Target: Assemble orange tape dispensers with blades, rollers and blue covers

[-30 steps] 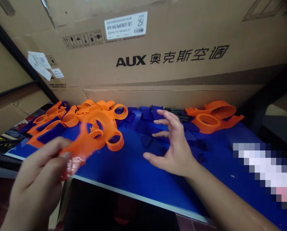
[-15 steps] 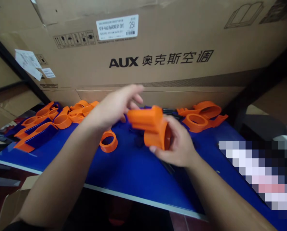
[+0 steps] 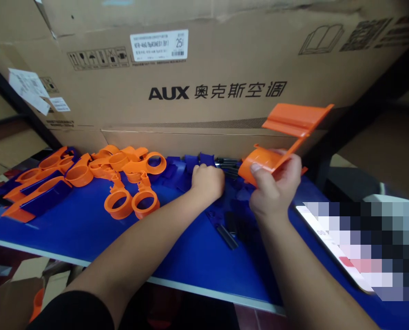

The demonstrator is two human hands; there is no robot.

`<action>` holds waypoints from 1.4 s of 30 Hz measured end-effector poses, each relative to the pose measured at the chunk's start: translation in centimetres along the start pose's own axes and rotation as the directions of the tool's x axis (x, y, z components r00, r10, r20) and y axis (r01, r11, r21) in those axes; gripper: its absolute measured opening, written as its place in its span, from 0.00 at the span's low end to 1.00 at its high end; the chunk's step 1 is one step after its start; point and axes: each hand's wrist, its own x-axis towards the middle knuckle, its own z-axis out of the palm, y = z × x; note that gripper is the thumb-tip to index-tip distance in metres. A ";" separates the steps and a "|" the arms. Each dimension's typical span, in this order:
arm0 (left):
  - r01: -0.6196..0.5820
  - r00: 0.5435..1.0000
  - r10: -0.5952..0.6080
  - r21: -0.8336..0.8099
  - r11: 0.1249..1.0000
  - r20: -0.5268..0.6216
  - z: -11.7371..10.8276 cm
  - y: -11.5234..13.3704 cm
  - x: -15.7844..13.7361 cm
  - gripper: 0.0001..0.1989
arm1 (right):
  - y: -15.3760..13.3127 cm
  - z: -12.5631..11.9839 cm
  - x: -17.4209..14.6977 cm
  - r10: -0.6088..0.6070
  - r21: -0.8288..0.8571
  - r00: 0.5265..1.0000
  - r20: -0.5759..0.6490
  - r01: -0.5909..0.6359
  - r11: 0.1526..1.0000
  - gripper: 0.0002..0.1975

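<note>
My right hand (image 3: pixel 276 183) grips an orange plastic tape dispenser frame (image 3: pixel 293 121), raised above the table with its thumb on the ring part and its flat arm pointing up and right. My left hand (image 3: pixel 208 181) is among small dark blue plastic pieces (image 3: pixel 178 172) at the back of the table. Its fingers are curled and mostly hidden behind the fist, and a blue piece (image 3: pixel 207 159) shows just past the knuckles. I cannot make out what the fingers hold. Black strips (image 3: pixel 227 236) lie right of my left forearm.
On the left lie several orange dispenser frames (image 3: pixel 79 176), some with blue parts (image 3: pixel 51 197) fitted. A large cardboard box (image 3: pixel 177 112) stands behind the blue table (image 3: pixel 204 261). A phone (image 3: pixel 335 247), partly blurred out, rests at the right. Dark shelf posts (image 3: pixel 362 105) flank the table.
My right hand has moved right and up with the orange frame, turning it. My left hand has gone down among the blue pieces and closed. The view has shifted, uncovering more orange frames.
</note>
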 end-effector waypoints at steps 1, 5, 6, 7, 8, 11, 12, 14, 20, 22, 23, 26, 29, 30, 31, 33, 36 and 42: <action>0.004 1.000 -0.004 0.027 1.000 0.010 0.2 0.2 0.3 0.13 | -0.2 0.3 0.1 -0.007 0.071 0.984 -0.181 0.020 0.997 0.23; 0.021 0.999 -0.026 0.106 0.994 0.043 0.5 0.7 0.8 0.15 | -0.4 1.2 0.5 -0.001 0.217 0.936 -0.352 0.083 0.973 0.23; 0.021 0.998 -0.027 0.119 0.993 0.050 0.6 0.8 0.8 0.15 | -0.3 1.3 0.6 0.000 0.227 0.934 -0.356 0.086 0.970 0.23; 0.019 0.998 -0.026 0.129 0.991 0.057 0.6 0.8 0.7 0.15 | -0.3 1.3 0.6 0.003 0.232 0.934 -0.357 0.085 0.969 0.22; 0.014 0.998 -0.023 0.136 0.991 0.064 0.5 0.9 0.6 0.15 | -0.2 1.3 0.6 0.008 0.235 0.935 -0.353 0.081 0.969 0.22; 0.001 0.996 -0.014 0.149 0.989 0.084 0.4 1.1 0.4 0.15 | -0.3 1.2 0.6 0.008 0.238 0.937 -0.350 0.080 0.968 0.22; 0.000 0.996 -0.014 0.152 0.988 0.090 0.4 1.1 0.3 0.15 | -0.3 1.2 0.6 0.008 0.239 0.938 -0.347 0.080 0.968 0.22; 0.004 0.995 -0.020 0.156 0.988 0.102 0.4 1.2 0.3 0.14 | -0.4 1.2 0.5 0.014 0.243 0.941 -0.339 0.073 0.967 0.22; 0.024 0.990 -0.040 0.122 0.992 0.132 0.5 1.2 0.6 0.15 | -0.7 1.3 0.4 0.037 0.249 0.949 -0.314 0.044 0.967 0.22; 0.019 0.992 -0.029 0.075 0.997 0.126 0.6 1.2 0.5 0.16 | -0.6 1.3 0.3 0.049 0.259 0.952 -0.302 0.032 0.965 0.22; 0.016 0.993 -0.021 0.042 0.999 0.117 0.6 1.2 0.4 0.13 | -0.6 1.4 0.3 0.054 0.261 0.954 -0.295 0.026 0.965 0.22; 0.015 0.999 -0.011 -0.087 0.996 0.040 0.2 0.9 0.2 0.03 | -0.3 1.5 0.2 0.065 0.261 0.959 -0.277 0.010 0.965 0.22; 0.036 0.992 -0.066 -0.266 0.963 -0.104 -1.0 0.1 0.4 0.05 | 0.2 1.5 0.2 0.080 0.276 0.961 -0.264 -0.004 0.961 0.22; 0.046 0.983 -0.103 -0.337 0.940 -0.153 -1.5 -0.4 0.6 0.06 | 0.3 1.6 0.2 0.094 0.294 0.964 -0.248 -0.017 0.956 0.21; 0.053 0.969 -0.146 -0.412 0.909 -0.197 -2.1 -1.0 0.7 0.08 | 0.4 1.6 0.1 0.113 0.317 0.968 -0.225 -0.037 0.948 0.21; 0.045 0.939 -0.228 -0.563 0.825 -0.259 -3.2 -2.3 0.7 0.11 | 0.5 1.7 0.0 0.169 0.384 0.974 -0.153 -0.099 0.918 0.20; -0.011 0.906 -0.302 -0.732 0.682 -0.295 -4.4 -4.5 -0.5 0.12 | 0.2 2.1 -0.4 0.274 0.510 0.962 0.010 -0.241 0.826 0.18; -0.068 0.898 -0.338 -0.850 0.523 -0.280 -4.2 -7.7 -5.8 0.08 | -1.7 3.3 -1.6 0.393 0.574 0.852 0.346 -0.523 0.630 0.19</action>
